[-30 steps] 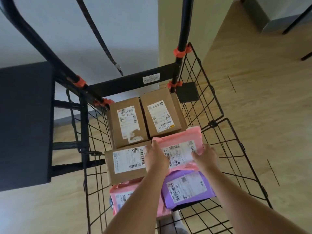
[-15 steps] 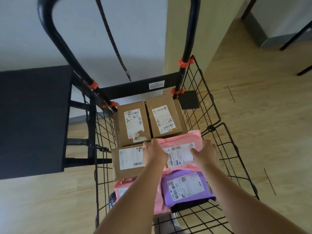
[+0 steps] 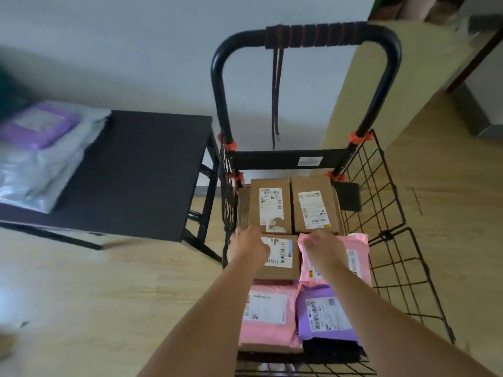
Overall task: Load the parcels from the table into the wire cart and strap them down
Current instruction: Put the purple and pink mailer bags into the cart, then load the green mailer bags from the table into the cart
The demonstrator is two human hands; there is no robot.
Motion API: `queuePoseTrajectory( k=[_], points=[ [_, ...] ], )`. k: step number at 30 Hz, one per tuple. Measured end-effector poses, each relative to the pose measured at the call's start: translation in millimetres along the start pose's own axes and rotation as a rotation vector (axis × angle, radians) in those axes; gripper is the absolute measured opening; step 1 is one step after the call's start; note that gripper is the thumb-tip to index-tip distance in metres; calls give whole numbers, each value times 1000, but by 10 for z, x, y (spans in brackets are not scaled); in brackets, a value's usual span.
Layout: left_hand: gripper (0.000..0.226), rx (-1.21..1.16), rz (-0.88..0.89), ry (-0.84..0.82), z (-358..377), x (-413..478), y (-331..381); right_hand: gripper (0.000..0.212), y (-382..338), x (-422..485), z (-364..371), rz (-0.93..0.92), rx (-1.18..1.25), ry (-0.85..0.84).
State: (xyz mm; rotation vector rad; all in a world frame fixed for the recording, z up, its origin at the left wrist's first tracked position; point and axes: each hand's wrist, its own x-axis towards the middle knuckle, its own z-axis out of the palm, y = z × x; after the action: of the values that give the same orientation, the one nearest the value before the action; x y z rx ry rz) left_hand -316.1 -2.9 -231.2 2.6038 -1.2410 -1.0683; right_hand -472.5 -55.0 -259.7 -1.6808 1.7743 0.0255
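The black wire cart [image 3: 381,186] stands in front of me with parcels inside. At its far end lie two cardboard boxes [image 3: 270,205] side by side. A third box [image 3: 283,257] is nearer, and my left hand [image 3: 249,246] hovers over its far left corner, fingers loosely curled, holding nothing. My right hand [image 3: 324,248] is over the left part of a pink mailer [image 3: 356,257], fingers loosely curled, with no grip showing. Closest to me are another pink mailer [image 3: 268,317] and a purple mailer [image 3: 324,317]. A dark strap [image 3: 276,99] hangs from the cart handle [image 3: 313,36].
A black table [image 3: 141,172] stands left of the cart, touching or nearly touching it. A purple mailer [image 3: 38,123] lies on grey mailers [image 3: 40,170] at its left end. The floor is wood, and a wall rises behind the cart.
Both hands have let go of the pink mailer's sides and shifted left; the mailer now lies in the cart. My view has lifted and turned left, showing the table's parcels.
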Motion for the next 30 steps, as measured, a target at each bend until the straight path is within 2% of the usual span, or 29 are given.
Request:
queuePoseTrajectory(
  k=[3,9,17,21,30],
  points=[
    [34,-29,17,62,-301,-36,-214,17,-399,-142,47,-73,-3,37],
    [34,-111,29,181,-1002,-127,-873,13,-1316,-531,249,-201,16,92],
    [38,-194,5,192,-1748,-210,-2177,13,-2487,-1118,847,-259,-84,119],
    [38,-224,-27,214,-2001,-200,-2860,15,-3108,-1405,1302,-314,-208,46],
    [33,-203,-119,261,-2462,-144,-4065,22,-4158,-1826,2170,-366,-317,-72]
  ],
)
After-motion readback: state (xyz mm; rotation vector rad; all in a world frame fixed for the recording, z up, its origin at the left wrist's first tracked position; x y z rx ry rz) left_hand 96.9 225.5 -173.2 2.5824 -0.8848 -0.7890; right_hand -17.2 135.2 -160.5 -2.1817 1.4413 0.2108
